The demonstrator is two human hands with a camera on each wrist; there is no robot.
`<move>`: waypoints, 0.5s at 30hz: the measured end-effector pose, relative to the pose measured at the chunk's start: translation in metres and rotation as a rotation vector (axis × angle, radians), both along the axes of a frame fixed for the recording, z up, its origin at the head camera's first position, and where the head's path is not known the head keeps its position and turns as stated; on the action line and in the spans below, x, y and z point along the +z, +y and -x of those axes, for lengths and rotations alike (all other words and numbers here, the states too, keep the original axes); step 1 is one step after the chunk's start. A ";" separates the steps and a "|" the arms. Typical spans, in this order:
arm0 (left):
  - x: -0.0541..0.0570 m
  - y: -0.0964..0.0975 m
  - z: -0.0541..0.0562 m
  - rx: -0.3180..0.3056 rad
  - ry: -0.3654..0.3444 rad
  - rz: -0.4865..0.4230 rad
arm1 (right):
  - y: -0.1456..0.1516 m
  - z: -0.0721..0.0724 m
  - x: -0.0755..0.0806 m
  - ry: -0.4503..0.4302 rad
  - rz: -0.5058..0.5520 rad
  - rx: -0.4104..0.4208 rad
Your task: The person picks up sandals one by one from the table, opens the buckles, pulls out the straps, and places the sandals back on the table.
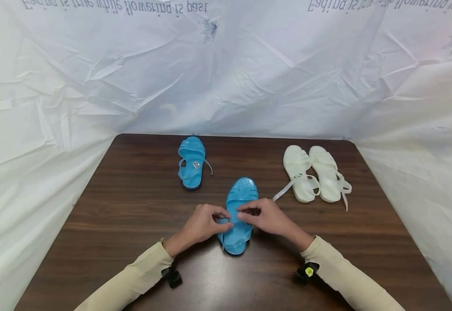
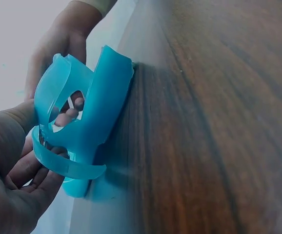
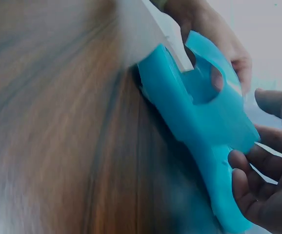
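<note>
A blue sandal (image 1: 243, 190) lies sole down on the table between both hands, its toe pointing away from me. At its left side, my left hand (image 1: 200, 224) pinches the ankle strap between thumb and fingers. The loose strap end (image 2: 72, 168) curves across those fingers in the left wrist view. My right hand (image 1: 267, 217) hovers over the sandal's right side, thumb and forefinger apart. In the right wrist view its fingertips (image 3: 237, 158) are right at the sandal's side, with the thumb held away.
Another blue sandal (image 1: 192, 162) lies farther back on the left, its strap undone. Two white sandals (image 1: 296, 162) lie side by side at the back right, straps trailing. The brown wooden table (image 1: 132, 194) is bordered behind and at the sides by white sheeting (image 1: 241, 99).
</note>
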State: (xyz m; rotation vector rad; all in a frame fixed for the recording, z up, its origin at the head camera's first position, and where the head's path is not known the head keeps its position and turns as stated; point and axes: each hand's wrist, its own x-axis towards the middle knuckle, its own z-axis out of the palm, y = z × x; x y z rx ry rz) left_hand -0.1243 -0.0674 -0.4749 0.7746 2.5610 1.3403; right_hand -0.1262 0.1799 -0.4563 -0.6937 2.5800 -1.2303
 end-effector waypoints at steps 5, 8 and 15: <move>0.000 0.000 0.001 -0.011 -0.005 -0.008 | -0.009 0.000 -0.007 -0.021 0.031 0.039; -0.001 -0.001 0.000 -0.017 -0.004 -0.021 | -0.012 -0.002 -0.012 -0.033 0.041 0.043; -0.003 -0.001 -0.001 -0.023 0.030 -0.046 | -0.013 -0.004 -0.012 -0.012 0.019 0.036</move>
